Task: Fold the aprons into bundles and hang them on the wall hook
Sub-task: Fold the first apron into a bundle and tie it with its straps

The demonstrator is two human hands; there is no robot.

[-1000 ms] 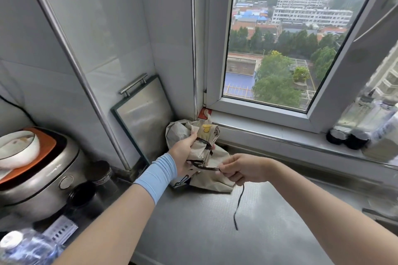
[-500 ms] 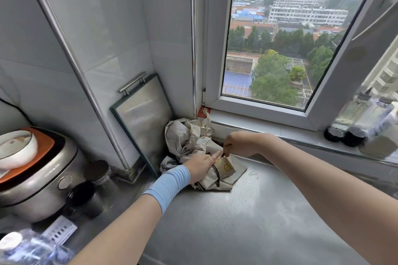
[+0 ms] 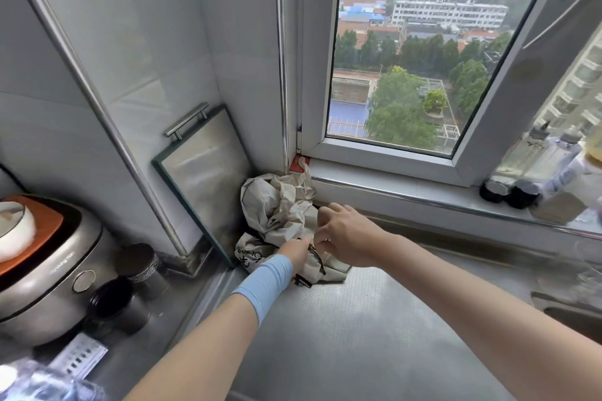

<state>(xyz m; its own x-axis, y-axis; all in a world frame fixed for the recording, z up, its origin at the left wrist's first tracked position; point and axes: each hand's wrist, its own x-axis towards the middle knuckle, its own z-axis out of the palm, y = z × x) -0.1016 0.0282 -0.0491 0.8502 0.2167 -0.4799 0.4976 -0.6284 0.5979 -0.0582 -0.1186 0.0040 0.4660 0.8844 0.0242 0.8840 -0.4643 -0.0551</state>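
Note:
A crumpled beige apron (image 3: 277,202) is heaped in the counter corner below the window. In front of it lies a folded beige apron bundle (image 3: 329,270) with a thin dark strap (image 3: 318,260) wound across it. My left hand (image 3: 294,254), a blue sleeve on its wrist, holds the bundle down from the left. My right hand (image 3: 347,238) is on top of the bundle with curled fingers pinching the strap where it meets my left fingertips. No wall hook shows in this view.
A steel board with a handle (image 3: 205,179) leans on the wall left of the aprons. A rice cooker (image 3: 45,277) with a bowl (image 3: 13,231) and two dark jars (image 3: 140,265) stand at left. Bottles (image 3: 540,179) line the window sill. The steel counter (image 3: 342,342) spreads below.
The bundle has come down from mid-air onto the counter. My right hand pulled the strap out, rose toward the sill, then dropped onto the bundle beside my left hand.

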